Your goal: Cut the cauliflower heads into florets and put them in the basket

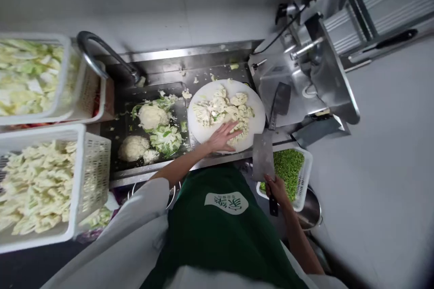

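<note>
A round white cutting board (200, 132) lies at the sink's right side, with cut cauliflower pieces (220, 104) spread over it. My left hand (222, 137) rests on the near part of the board with its fingers spread, touching the cauliflower there. My right hand (276, 189) grips a cleaver (262, 157) by its dark handle. The blade is held flat and broad, just off the board's near right edge. In the sink to the left sit several cauliflower heads (154, 116), some with green leaves.
White baskets of cut cauliflower (37, 185) and chopped cabbage (27, 76) stand at the left. A curved faucet (105, 52) arches over the sink. At the right are a metal slicing machine (305, 67), another cleaver (281, 99) and a basket of chopped greens (288, 169).
</note>
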Demonstrator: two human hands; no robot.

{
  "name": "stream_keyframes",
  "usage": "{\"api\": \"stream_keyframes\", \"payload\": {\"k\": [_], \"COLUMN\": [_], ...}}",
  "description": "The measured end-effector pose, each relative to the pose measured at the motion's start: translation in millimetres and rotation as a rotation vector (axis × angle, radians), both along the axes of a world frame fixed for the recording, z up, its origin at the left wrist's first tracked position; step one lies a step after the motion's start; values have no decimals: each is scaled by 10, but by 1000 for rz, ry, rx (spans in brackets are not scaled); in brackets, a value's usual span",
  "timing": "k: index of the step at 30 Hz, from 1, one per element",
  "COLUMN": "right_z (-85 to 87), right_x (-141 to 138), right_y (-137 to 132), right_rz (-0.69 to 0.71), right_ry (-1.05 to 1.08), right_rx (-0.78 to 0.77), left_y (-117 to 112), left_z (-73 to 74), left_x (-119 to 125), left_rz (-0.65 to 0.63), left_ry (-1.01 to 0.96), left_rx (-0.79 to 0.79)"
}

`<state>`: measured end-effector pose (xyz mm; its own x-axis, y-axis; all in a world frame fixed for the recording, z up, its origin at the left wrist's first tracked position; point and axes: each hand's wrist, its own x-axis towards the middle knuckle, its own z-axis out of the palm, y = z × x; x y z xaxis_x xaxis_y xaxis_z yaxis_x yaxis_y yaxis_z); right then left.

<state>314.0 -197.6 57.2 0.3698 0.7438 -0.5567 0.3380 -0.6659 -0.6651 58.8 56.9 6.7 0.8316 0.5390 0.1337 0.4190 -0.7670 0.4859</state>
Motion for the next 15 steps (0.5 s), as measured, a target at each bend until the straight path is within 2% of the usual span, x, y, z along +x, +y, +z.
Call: {"api": "stream_keyframes", "payload": {"k": [3, 6, 11, 15], "right_z": [-271, -419, -458, -445], "right_x": [-92, -214, -424, -531], "right_y": [73, 314, 803, 1013], "right_rz": [-115, -199, -164, -88], "right_ry": [281, 424, 443, 436], "right_rx": [28, 89, 191, 198], "left_y": [189, 197, 79, 0], "left_z": [52, 43, -67, -93], "left_x": [288, 544, 743, 812], "left_rz": [-81, -35, 172, 277], "left_ry": [88, 109, -74, -281], "left_rx": [17, -3, 2, 20]}}
